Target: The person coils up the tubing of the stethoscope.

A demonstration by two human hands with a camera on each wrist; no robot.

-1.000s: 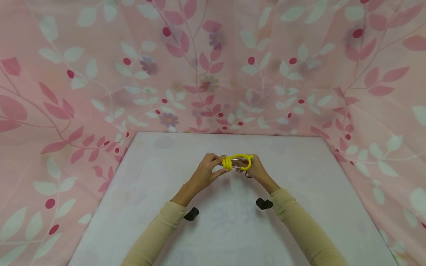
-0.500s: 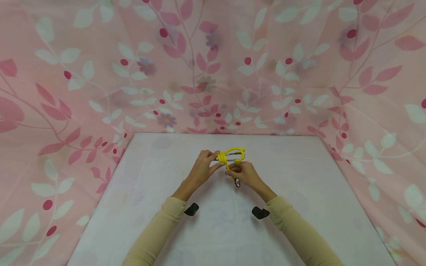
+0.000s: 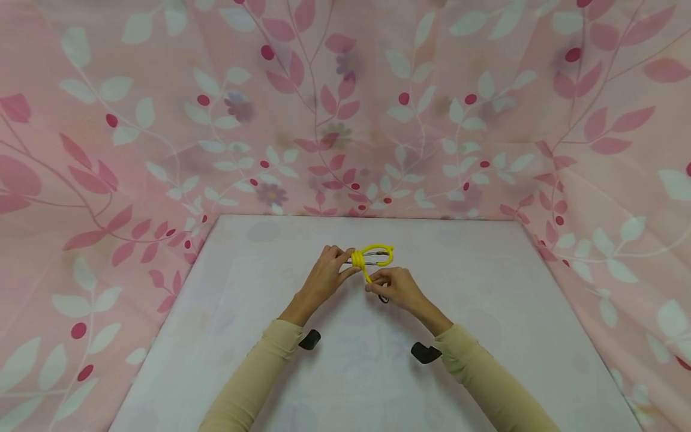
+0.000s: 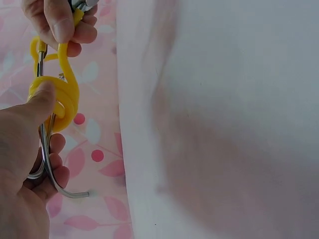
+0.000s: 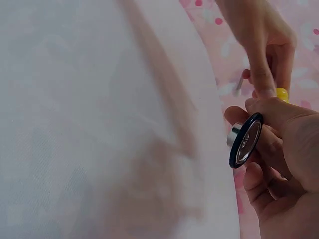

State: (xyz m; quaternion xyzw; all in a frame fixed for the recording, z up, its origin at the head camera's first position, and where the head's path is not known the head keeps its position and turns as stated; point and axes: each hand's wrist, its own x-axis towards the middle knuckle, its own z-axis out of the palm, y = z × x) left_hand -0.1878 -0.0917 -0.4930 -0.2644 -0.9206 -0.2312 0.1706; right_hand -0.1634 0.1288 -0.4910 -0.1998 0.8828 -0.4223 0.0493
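Note:
A stethoscope [image 3: 357, 259] with yellow tubing and metal ear tubes is held above the table. Its tubing [image 4: 72, 89] is wound in several turns around the metal ear tubes [image 4: 46, 154], and a yellow loop sticks out to the right in the head view. My left hand [image 3: 324, 273] grips the wound part, thumb across the coils, fingers behind the ear tubes. Nearer to me, my right hand [image 3: 400, 288] pinches the end of the tubing beside the chest piece. That round, dark-rimmed chest piece [image 5: 246, 141] shows below the thumb in the right wrist view.
A white-covered table [image 3: 356, 384] lies beneath both hands. Pink leaf-patterned cloth [image 3: 345, 120] hangs behind it and along both sides. Black wrist-camera pieces [image 3: 426, 353] jut inward from both wrists.
My right hand has come from the loop's far right end down toward me, drawing the tubing's end and chest piece along. The stethoscope and left hand have shifted slightly left.

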